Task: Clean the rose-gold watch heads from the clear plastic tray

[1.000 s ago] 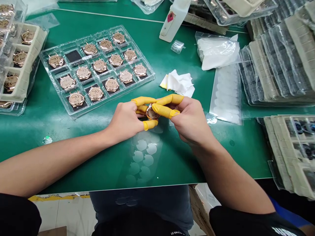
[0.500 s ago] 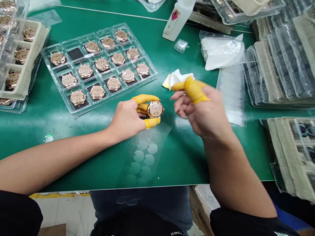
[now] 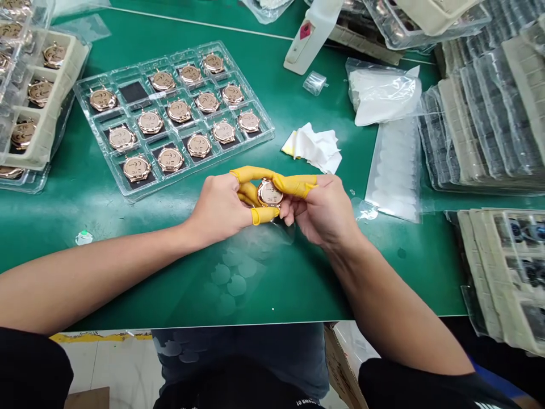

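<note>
My left hand [image 3: 223,205], with yellow finger cots, pinches a rose-gold watch case [image 3: 269,193] between thumb and fingers above the green mat [image 3: 298,272]. My right hand [image 3: 323,210] is closed against the case from the right, its cotted fingertips on the case's top edge. A clear film sheet with round stickers [image 3: 232,278] lies on the mat just below both hands.
A clear tray [image 3: 131,91] of several rose-gold cases sits at upper left, more trays [image 3: 38,108] at the far left. A white cloth [image 3: 317,147], a white bottle [image 3: 309,34], plastic bags [image 3: 383,91] and stacked trays [image 3: 489,113] lie to the right.
My right hand, which had lifted away to the right half a second ago, has come back onto the watch case. The left hand has kept hold of it.
</note>
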A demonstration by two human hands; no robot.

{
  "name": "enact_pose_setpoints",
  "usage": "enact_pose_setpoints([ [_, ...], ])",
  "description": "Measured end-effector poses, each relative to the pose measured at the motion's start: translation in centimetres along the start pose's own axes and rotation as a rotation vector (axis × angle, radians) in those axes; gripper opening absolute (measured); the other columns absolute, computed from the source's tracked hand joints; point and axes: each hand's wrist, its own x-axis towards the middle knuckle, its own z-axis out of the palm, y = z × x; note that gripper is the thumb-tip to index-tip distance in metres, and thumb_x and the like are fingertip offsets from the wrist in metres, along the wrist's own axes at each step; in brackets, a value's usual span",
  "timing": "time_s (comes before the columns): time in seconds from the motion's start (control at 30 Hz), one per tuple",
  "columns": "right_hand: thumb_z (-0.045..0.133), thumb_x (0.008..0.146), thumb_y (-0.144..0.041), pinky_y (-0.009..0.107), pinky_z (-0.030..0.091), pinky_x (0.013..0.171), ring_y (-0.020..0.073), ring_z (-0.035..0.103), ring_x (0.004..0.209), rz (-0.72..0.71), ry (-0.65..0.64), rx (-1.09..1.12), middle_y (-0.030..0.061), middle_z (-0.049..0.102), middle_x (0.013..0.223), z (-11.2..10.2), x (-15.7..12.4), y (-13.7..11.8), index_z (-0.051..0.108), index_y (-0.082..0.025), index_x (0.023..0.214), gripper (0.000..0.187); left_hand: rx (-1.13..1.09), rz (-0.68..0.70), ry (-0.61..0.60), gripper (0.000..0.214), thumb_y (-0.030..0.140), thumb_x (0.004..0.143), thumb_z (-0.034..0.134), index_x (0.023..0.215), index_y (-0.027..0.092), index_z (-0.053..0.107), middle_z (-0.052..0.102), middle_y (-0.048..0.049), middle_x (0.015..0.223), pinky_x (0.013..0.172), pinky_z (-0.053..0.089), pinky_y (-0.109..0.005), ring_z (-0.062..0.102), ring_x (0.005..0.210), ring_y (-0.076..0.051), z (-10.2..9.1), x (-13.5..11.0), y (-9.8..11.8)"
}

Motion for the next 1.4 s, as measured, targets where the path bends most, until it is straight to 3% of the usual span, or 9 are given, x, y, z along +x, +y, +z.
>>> enact_pose_setpoints([
  [0.23,0.091,0.063,-0.076,0.027,0.053,0.04,0.016,0.062,0.044,0.027,-0.187,-0.084,0.0061,0.066,0.054,-2.0,1.0,-0.5,0.071,-0.017,0.063,0.062,0.047,-0.002,0.027,0.059,0.03,0.067,0.092,0.123,0.019,0.078,0.083,-0.0046,0.1,0.08,0.065,-0.03,0.077,0.082,-0.018,0.1,-0.1,0.0],
  [0.43,0.099,0.064,-0.053,0.028,0.058,0.047,0.0174,0.067,0.047,-0.058,-0.207,-0.177,0.0029,0.072,0.058,-2.7,1.0,-0.2,0.082,-0.02,0.076,0.039,0.046,-0.007,0.03,0.058,0.031,0.066,0.092,0.121,0.018,0.08,0.082,-0.0037,0.092,0.072,0.063,-0.029,0.075,0.075,-0.017,0.0,-0.1,-0.2],
  [0.63,0.102,0.059,-0.051,0.033,0.064,0.053,0.0211,0.072,0.053,-0.02,-0.264,-0.17,0.0058,0.076,0.063,-3.6,1.2,-0.7,0.083,-0.019,0.075,0.041,0.07,0.001,0.008,0.058,0.034,0.066,0.093,0.12,0.018,0.08,0.08,-0.0032,0.086,0.066,0.06,-0.026,0.073,0.071,-0.016,-0.2,0.0,-0.1],
  [0.87,0.103,0.057,-0.05,0.031,0.06,0.048,0.0185,0.067,0.046,-0.055,-0.203,-0.17,0.0041,0.071,0.056,-2.9,1.1,-0.5,0.082,-0.018,0.073,0.041,0.084,0.005,0.015,0.057,0.032,0.066,0.092,0.12,0.019,0.081,0.078,-0.0014,0.08,0.062,0.057,-0.025,0.069,0.066,-0.014,-0.1,0.0,-0.2],
  [1.4,0.1,0.062,-0.052,0.033,0.064,0.054,0.0201,0.071,0.053,-0.037,-0.27,-0.149,0.0048,0.075,0.062,-3.6,1.3,-0.3,0.084,-0.018,0.08,0.042,0.098,0.0,0.035,0.059,0.033,0.065,0.093,0.121,0.018,0.081,0.08,-0.0028,0.086,0.067,0.06,-0.027,0.071,0.07,-0.015,-0.2,0.1,-0.3],
])
